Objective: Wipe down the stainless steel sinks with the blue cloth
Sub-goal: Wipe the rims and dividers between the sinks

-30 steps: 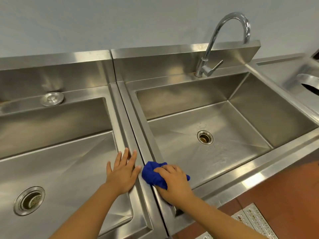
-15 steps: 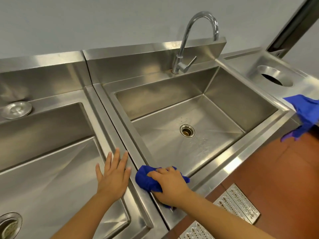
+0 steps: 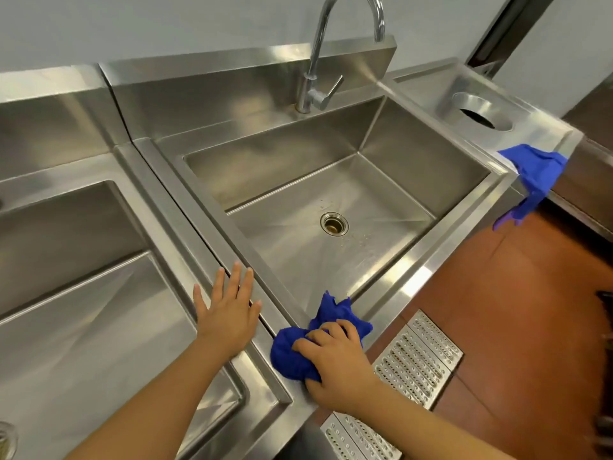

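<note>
Our right grip [image 3: 335, 363] clutches the bunched blue cloth [image 3: 292, 356] on the right sink [image 3: 414, 283], our left grip [image 3: 225, 313] spread flat on the left sink [image 3: 172, 234].

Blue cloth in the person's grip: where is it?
Head view, lower centre: the blue cloth is bunched under the right hand on the near-left rim corner of the right sink, right of the left hand.

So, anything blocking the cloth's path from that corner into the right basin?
Nothing visible. The right hand grips the blue cloth on the front-left rim of the right sink; its basin holds only the drain.
</note>
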`<state>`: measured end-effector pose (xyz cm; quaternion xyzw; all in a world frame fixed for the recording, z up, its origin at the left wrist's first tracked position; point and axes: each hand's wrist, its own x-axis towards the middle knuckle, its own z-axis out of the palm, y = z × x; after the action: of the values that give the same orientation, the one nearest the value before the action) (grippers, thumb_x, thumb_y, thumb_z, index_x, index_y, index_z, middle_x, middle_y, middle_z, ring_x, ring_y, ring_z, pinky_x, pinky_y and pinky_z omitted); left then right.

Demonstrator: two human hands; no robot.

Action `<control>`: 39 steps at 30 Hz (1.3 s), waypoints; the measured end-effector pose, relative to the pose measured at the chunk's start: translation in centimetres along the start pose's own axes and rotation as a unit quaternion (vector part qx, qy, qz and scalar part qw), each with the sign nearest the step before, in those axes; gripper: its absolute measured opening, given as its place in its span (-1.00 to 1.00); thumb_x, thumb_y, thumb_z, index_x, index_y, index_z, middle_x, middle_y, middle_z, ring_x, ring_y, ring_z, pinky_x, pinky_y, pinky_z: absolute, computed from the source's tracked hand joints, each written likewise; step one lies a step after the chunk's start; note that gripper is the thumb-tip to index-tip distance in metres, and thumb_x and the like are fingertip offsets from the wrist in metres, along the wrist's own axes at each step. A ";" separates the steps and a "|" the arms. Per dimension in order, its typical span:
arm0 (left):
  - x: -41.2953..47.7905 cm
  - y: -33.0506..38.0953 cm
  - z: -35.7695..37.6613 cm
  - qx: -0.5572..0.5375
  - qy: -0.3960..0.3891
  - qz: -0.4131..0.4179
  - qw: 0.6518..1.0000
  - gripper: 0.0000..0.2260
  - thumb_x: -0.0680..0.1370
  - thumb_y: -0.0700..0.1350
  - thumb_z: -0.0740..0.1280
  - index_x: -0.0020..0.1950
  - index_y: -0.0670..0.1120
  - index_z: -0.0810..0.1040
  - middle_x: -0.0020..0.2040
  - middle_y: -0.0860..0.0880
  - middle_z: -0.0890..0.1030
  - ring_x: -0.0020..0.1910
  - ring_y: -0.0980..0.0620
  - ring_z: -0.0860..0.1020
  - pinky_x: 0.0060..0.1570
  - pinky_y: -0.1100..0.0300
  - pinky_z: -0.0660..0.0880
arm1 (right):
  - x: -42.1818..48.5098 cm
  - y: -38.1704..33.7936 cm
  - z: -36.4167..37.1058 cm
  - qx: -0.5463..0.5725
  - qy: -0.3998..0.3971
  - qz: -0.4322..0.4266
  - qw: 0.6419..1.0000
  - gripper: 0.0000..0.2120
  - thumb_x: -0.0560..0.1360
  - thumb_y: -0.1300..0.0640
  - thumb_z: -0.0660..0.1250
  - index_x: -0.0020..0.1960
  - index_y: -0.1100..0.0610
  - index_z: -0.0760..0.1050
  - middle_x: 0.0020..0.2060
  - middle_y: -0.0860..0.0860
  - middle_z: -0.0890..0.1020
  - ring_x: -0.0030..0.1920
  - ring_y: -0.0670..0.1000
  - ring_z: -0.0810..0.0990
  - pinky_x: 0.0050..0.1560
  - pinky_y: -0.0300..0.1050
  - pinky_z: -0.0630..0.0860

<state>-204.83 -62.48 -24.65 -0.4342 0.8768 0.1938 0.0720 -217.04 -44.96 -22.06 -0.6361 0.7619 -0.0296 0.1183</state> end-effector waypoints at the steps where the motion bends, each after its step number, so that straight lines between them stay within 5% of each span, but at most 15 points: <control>1: 0.0 0.0 0.0 0.007 -0.006 0.003 1.000 -0.46 0.66 0.14 -0.10 0.56 0.05 -0.26 0.56 0.04 -0.31 0.54 -0.04 -0.28 0.42 -0.23 -0.28 | -0.6 0.2 0.0 -0.016 0.004 -0.008 1.000 -0.64 0.24 -0.08 0.16 0.02 -0.14 0.49 -0.21 -0.17 0.60 -0.13 0.00 0.56 0.14 0.10 0.45; 7: 0.1 -0.5 -0.4 0.022 -0.023 0.015 0.999 -0.43 0.65 0.18 -0.11 0.56 0.04 -0.27 0.56 0.02 -0.32 0.54 -0.05 -0.28 0.40 -0.25 -0.32 | 0.2 0.3 0.1 -0.073 0.001 0.046 0.996 -0.63 0.28 -0.05 0.31 0.08 -0.06 0.50 -0.22 -0.06 0.65 -0.12 0.10 0.59 0.19 0.19 0.46; 10: 0.1 -0.3 -0.3 0.026 -0.028 0.013 0.999 -0.42 0.64 0.20 -0.11 0.56 0.03 -0.28 0.55 0.00 -0.32 0.54 -0.07 -0.29 0.39 -0.24 -0.34 | 2.2 -1.0 -0.3 -0.025 -0.007 0.136 0.990 -0.62 0.39 0.01 0.18 0.18 0.03 0.51 -0.12 0.06 0.65 -0.03 0.20 0.55 0.24 0.15 0.34; 14: 0.1 0.0 0.1 0.025 -0.016 0.013 0.999 -0.40 0.63 0.22 -0.11 0.56 0.01 -0.28 0.56 -0.02 -0.33 0.53 -0.10 -0.30 0.40 -0.24 -0.33 | -0.8 -1.6 0.5 -0.052 0.040 0.105 0.992 -0.65 0.30 -0.06 0.15 0.01 -0.04 0.55 -0.34 -0.07 0.57 -0.28 0.06 0.52 -0.03 -0.01 0.51; 20: -0.5 0.1 0.7 -0.018 0.015 0.006 1.000 -0.43 0.64 0.17 -0.10 0.56 0.03 -0.27 0.56 0.02 -0.30 0.54 -0.06 -0.28 0.41 -0.24 -0.31 | -3.5 -0.3 1.4 -0.077 0.056 0.102 0.990 -0.63 0.31 -0.09 0.14 0.08 -0.12 0.48 -0.16 -0.10 0.59 -0.11 0.06 0.59 -0.02 0.06 0.51; 24: -1.3 0.8 0.7 -0.033 0.016 0.023 0.999 -0.46 0.65 0.12 -0.09 0.57 0.05 -0.23 0.58 0.02 -0.25 0.55 -0.05 -0.25 0.40 -0.22 -0.33 | 0.3 3.2 -0.7 -0.033 -0.028 0.300 0.953 -0.61 0.50 0.04 0.20 0.32 -0.10 0.36 0.23 0.05 0.42 0.25 0.19 0.35 0.25 0.21 0.26; 27: -1.7 1.2 0.9 -0.018 -0.001 0.024 1.000 -0.47 0.66 0.13 -0.10 0.58 0.04 -0.20 0.58 0.01 -0.23 0.55 -0.06 -0.25 0.40 -0.24 -0.32 | 2.2 4.5 -1.5 0.047 -0.045 0.405 0.912 -0.59 0.54 0.05 0.19 0.38 -0.09 0.30 0.34 0.08 0.26 0.34 0.24 0.20 0.34 0.34 0.16; 30: -1.8 1.7 1.1 -0.001 0.002 0.034 0.999 -0.47 0.66 0.13 -0.11 0.58 0.03 -0.20 0.58 0.01 -0.25 0.54 -0.06 -0.26 0.41 -0.24 -0.30 | 1.1 2.1 -0.4 0.037 -0.023 0.377 0.925 -0.58 0.50 -0.14 0.17 0.33 -0.09 0.32 0.38 0.08 0.22 0.38 0.25 0.14 0.37 0.35 0.10; 34: -1.4 3.1 1.0 0.013 0.012 0.073 0.997 -0.48 0.66 0.10 -0.09 0.58 0.03 -0.18 0.57 0.02 -0.26 0.54 -0.04 -0.26 0.42 -0.23 -0.30 | -1.7 -1.4 0.7 0.066 -0.010 0.331 0.941 -0.26 0.35 -0.40 -0.26 0.35 -0.15 0.31 0.46 0.03 0.16 0.46 0.22 0.03 0.39 0.32 0.04; 39: -1.1 4.8 0.9 0.018 -0.006 0.101 0.995 -0.47 0.66 0.11 -0.07 0.58 0.03 -0.19 0.57 0.02 -0.25 0.54 -0.04 -0.27 0.41 -0.23 -0.31 | 0.0 2.1 0.9 0.016 -0.003 0.340 0.940 -0.62 0.60 -0.19 0.06 0.37 -0.11 0.30 0.40 0.08 0.23 0.41 0.22 0.12 0.30 0.25 0.24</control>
<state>-207.96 -58.73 -23.80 -0.3406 0.9192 0.1866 0.0652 -218.88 -44.45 -23.34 -0.3371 0.9320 0.0024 0.1334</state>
